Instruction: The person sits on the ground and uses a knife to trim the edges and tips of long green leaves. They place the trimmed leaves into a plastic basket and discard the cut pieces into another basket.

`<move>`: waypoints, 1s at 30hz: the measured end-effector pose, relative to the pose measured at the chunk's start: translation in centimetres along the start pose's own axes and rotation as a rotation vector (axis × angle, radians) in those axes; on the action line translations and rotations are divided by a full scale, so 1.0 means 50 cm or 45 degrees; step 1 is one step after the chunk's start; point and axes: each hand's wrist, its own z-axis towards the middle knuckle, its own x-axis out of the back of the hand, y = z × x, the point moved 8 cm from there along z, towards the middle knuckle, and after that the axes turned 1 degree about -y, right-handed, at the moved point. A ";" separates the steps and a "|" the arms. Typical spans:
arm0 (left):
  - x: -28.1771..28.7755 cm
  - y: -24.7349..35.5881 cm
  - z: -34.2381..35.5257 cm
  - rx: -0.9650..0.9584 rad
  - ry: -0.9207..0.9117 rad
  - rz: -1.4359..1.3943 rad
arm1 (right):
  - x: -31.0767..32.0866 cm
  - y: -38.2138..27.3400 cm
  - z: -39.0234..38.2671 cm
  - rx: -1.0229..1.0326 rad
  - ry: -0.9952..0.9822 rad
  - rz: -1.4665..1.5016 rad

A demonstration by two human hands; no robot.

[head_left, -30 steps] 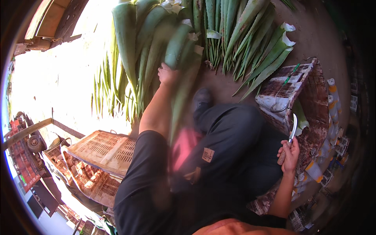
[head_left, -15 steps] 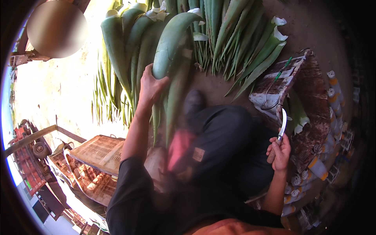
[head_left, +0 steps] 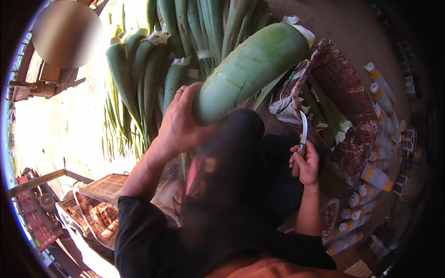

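My left hand (head_left: 178, 120) grips a thick green aloe leaf (head_left: 252, 69) near its lower left end. The leaf is raised and slants up to the right, its pale cut end toward the crate. In my right hand (head_left: 306, 166) is a small curved knife (head_left: 303, 129), its blade pointing up, apart from the leaf. Just beyond the knife, a dirty reddish-brown crate (head_left: 364, 129) holds several aloe leaves (head_left: 331, 125) with white cut ends. More leaves (head_left: 134, 78) are bunched to the left of the held one, behind my left hand.
A larger heap of aloe leaves (head_left: 190, 25) lies at the far side. Brown slatted crates (head_left: 104, 187) stand at the lower left, with a red wheeled vehicle (head_left: 34, 213) beyond. Several white-and-yellow rolled bundles (head_left: 378, 176) line the right side.
My left hand has lifted the aloe leaf away from the bunch and swung its cut end rightward toward the crate. The knife stays in my right hand. The whole view has shifted somewhat.
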 end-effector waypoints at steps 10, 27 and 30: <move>-0.099 0.129 0.098 -0.222 -0.206 0.105 | 0.025 0.022 -0.035 0.081 0.086 0.030; -0.238 -0.105 0.212 -0.159 0.283 -0.139 | -0.012 0.007 -0.008 0.078 0.109 -0.665; -0.243 -0.489 0.068 0.556 0.031 0.243 | -0.003 0.005 0.005 -0.053 0.162 -0.555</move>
